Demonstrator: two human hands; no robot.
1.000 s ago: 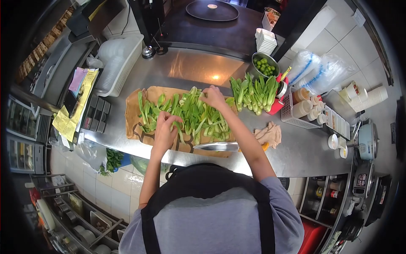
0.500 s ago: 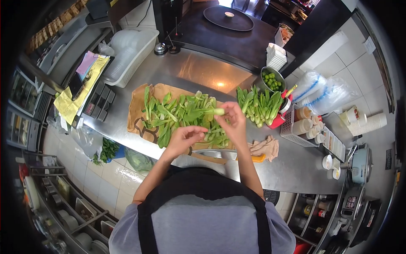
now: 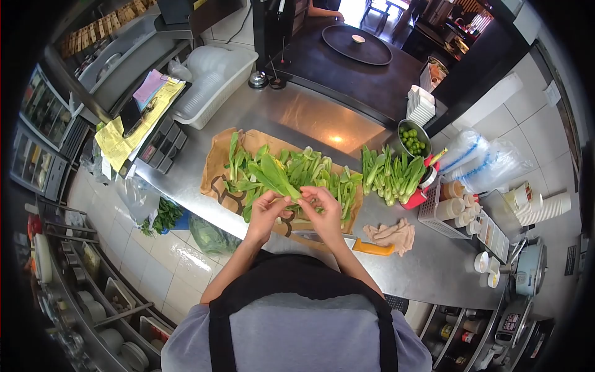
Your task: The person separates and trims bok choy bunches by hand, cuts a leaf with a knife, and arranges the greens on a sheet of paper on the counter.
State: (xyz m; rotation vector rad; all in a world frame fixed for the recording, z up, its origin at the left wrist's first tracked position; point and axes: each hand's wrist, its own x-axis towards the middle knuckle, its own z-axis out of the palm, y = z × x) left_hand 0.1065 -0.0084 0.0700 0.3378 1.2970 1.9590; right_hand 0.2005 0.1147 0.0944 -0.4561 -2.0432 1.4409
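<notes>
Pinching a green (image 3: 274,173) over brown paper (image 3: 215,166).
Left grip (image 3: 268,214) narrowed on the green's base, its leafy end pointing away and leftward; right grip (image 3: 325,209) narrowed on the same base; farther right, the knife handle (image 3: 374,248) above the tabletop's (image 3: 427,266) near edge.

I have brought the left hand (image 3: 265,214) and right hand (image 3: 322,209) together near the pile of leafy greens (image 3: 310,166), both pinching the base of one leafy stalk (image 3: 274,175), its leaf pointing far and left; a second ago the right reached over the pile's far side, and half a second ago it held a stalk apart from the left. My view has swung, bringing another person's arm (image 3: 325,12) into sight at the far edge, and the knife's orange handle (image 3: 374,248), earlier partly behind my right forearm (image 3: 356,263), now shows clear.
</notes>
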